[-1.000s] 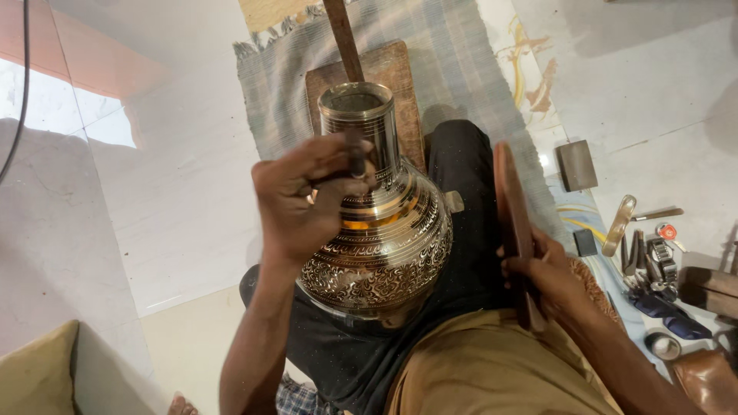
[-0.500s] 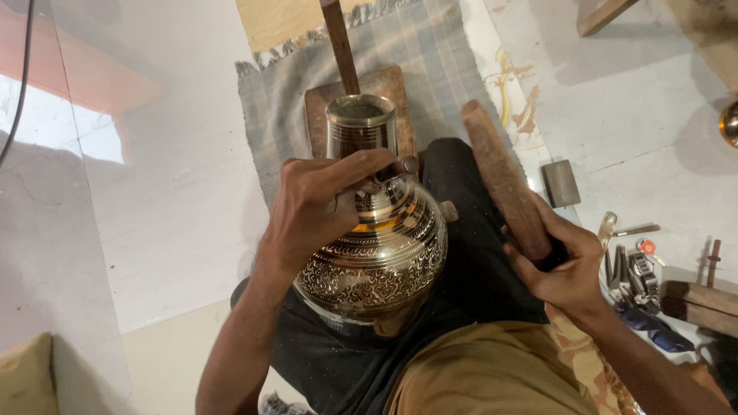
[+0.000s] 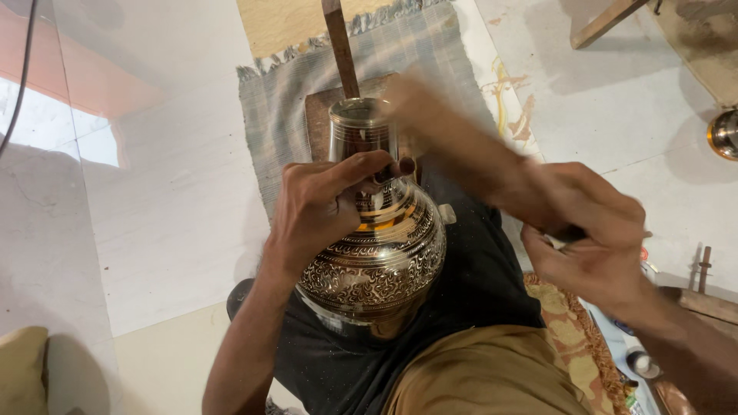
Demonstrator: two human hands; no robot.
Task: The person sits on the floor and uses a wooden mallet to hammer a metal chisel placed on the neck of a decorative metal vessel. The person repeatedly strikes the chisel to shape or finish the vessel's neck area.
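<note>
Lap holds an engraved metal pot (image 3: 377,261), round-bellied, narrow neck pointing away. Left hand (image 3: 323,204) clasps its shoulder and neck, fingers curled over. Right hand (image 3: 592,230) is clenched round a wooden mallet (image 3: 461,146), motion-blurred, its far end just beside the neck. Beyond, a wooden block (image 3: 319,123) lies on a grey fringed cloth (image 3: 423,54); a rod (image 3: 340,46) enters the pot's mouth.

bare floor left of engraved metal pot (image 3: 377,253), tools crowding right

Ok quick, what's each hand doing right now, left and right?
Left hand: closed around the engraved metal pot at its neck.
Right hand: closed on a motion-blurred wooden mallet.
</note>
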